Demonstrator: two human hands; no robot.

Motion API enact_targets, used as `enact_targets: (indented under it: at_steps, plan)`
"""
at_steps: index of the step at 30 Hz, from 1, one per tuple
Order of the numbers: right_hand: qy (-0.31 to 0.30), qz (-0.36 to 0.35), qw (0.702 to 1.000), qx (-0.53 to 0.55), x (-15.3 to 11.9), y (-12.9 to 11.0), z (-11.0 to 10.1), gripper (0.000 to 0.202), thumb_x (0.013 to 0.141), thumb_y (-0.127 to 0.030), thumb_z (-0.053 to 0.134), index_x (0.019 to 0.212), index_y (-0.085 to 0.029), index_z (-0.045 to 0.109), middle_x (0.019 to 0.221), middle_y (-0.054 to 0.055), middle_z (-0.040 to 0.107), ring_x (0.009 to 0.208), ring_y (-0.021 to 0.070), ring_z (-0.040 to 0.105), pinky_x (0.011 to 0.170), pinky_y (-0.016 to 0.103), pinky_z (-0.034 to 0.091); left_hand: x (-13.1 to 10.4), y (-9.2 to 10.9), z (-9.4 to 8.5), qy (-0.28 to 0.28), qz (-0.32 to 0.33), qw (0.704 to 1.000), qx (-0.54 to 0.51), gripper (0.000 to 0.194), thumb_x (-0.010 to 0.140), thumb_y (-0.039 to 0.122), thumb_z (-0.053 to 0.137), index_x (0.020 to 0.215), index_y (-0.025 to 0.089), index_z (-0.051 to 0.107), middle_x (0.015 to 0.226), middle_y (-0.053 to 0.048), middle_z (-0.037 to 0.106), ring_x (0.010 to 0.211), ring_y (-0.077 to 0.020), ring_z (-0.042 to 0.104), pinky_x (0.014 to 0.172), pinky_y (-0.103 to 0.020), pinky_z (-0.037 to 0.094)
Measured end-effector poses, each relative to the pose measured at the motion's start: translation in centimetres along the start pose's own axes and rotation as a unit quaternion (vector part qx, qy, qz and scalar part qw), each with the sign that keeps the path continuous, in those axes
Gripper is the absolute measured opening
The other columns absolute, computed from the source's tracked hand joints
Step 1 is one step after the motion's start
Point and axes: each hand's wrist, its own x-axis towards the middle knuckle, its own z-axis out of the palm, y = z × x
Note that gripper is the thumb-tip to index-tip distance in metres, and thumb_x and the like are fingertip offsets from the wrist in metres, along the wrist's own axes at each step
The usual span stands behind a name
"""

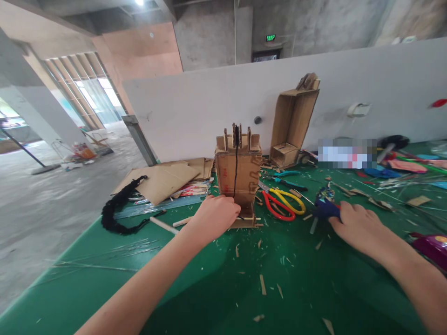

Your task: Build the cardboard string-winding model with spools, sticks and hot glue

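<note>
A small upright cardboard structure (228, 172) stands in front of me, with upright tabs at its top. From the top a black string (236, 167) runs down its front to my left hand (220, 211), whose closed fingers pinch it near the structure's base. My right hand (356, 225) is closed on a dark blue object (326, 209), whose kind I cannot make out; its far end is by a shiny crumpled piece. Between the hands lie scissors (282, 204) with red and yellow handles, and pliers (288, 181) with teal and black handles.
Black yarn (113, 209) curls at the left by flat cardboard sheets (167, 179). A taller cardboard box frame (293, 123) leans near the white partition (195, 107). Glue sticks (164, 225) and cardboard scraps (262, 284) lie on the green tabletop (216, 288). A purple object (433, 249) sits far right.
</note>
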Motion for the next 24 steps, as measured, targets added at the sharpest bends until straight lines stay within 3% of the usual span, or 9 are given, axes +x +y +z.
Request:
enact_targets:
  at_steps: [4,7,10,11,13,14,18,21,24]
  plan:
    - [-0.021,-0.003,1.000,0.005,0.1,0.5,0.6,0.027,0.085,-0.030,0.034,0.089,-0.013,0.053,0.089,0.022,0.059,0.091,0.0371,0.058,0.068,0.045,0.044,0.1,0.0,0.1,0.001,-0.003,1.000,-0.002,0.023,0.089,0.021,0.044,0.080,0.020,0.065,0.083,-0.003,0.066,0.081,-0.0208,0.064,0.065,-0.031,0.043]
    - [-0.045,0.040,0.998,0.001,-0.4,-0.1,-1.1,0.026,0.086,-0.034,0.034,0.084,-0.018,0.055,0.091,0.020,0.061,0.091,0.0409,0.058,0.059,0.047,0.044,0.2,0.1,0.2,0.008,-0.011,1.000,-0.024,0.021,0.088,0.020,0.044,0.084,0.021,0.065,0.085,-0.002,0.067,0.081,-0.0203,0.064,0.065,-0.030,0.043]
    - [0.004,0.025,0.999,-0.039,-0.8,-1.2,-4.0,0.031,0.089,-0.035,0.032,0.081,-0.018,0.057,0.091,0.020,0.062,0.085,0.0411,0.060,0.056,0.048,0.042,0.3,0.2,0.4,0.018,-0.029,0.998,-0.044,0.019,0.087,0.019,0.045,0.090,0.022,0.064,0.088,-0.001,0.068,0.079,-0.0197,0.064,0.066,-0.031,0.044]
    - [0.056,0.012,0.997,-0.044,-1.0,-1.9,-5.0,0.031,0.089,-0.034,0.033,0.086,-0.017,0.059,0.091,0.020,0.062,0.084,0.0392,0.061,0.058,0.048,0.042,0.3,0.2,0.4,0.018,-0.033,0.998,-0.047,0.019,0.087,0.019,0.045,0.091,0.022,0.063,0.088,-0.001,0.068,0.078,-0.0198,0.065,0.066,-0.031,0.044]
    - [0.167,-0.089,0.982,0.008,-1.3,-3.8,-6.6,0.028,0.090,-0.027,0.036,0.101,-0.015,0.059,0.094,0.018,0.063,0.086,0.0309,0.061,0.068,0.044,0.044,0.4,0.2,0.4,0.017,-0.037,0.998,-0.050,0.018,0.086,0.019,0.046,0.092,0.022,0.062,0.089,-0.001,0.068,0.078,-0.0205,0.065,0.065,-0.031,0.045]
    - [0.182,-0.165,0.967,0.059,-1.5,-5.1,-7.0,0.028,0.090,-0.025,0.037,0.104,-0.016,0.060,0.095,0.014,0.065,0.084,0.0258,0.061,0.070,0.039,0.045,0.3,0.1,0.4,0.019,-0.037,0.998,-0.051,0.017,0.086,0.020,0.046,0.092,0.022,0.062,0.089,-0.001,0.068,0.079,-0.0208,0.065,0.065,-0.031,0.045]
    - [0.132,-0.443,0.882,0.091,-2.8,-10.8,-6.2,0.024,0.090,-0.021,0.042,0.093,-0.019,0.065,0.077,0.004,0.064,0.069,0.0166,0.059,0.062,0.031,0.042,0.2,0.0,0.6,0.033,-0.037,0.997,-0.053,0.014,0.086,0.022,0.047,0.089,0.022,0.060,0.086,-0.001,0.068,0.076,-0.0197,0.065,0.062,-0.029,0.044]
    - [0.190,-0.486,0.852,0.039,-3.3,-13.4,-3.9,0.023,0.086,-0.020,0.047,0.099,-0.015,0.065,0.072,0.003,0.063,0.064,0.0161,0.057,0.058,0.032,0.036,0.1,0.0,0.8,0.038,-0.041,0.997,-0.058,0.014,0.086,0.022,0.046,0.088,0.022,0.060,0.085,0.000,0.068,0.074,-0.0185,0.064,0.061,-0.028,0.043]
    - [0.207,-0.484,0.851,0.008,-3.3,-14.0,-2.0,0.033,0.086,-0.020,0.048,0.115,-0.010,0.059,0.075,0.003,0.064,0.064,0.0149,0.057,0.055,0.032,0.033,0.1,0.0,0.9,0.042,-0.042,0.996,-0.061,0.013,0.086,0.021,0.047,0.087,0.022,0.060,0.085,0.000,0.069,0.074,-0.0186,0.064,0.061,-0.028,0.043]
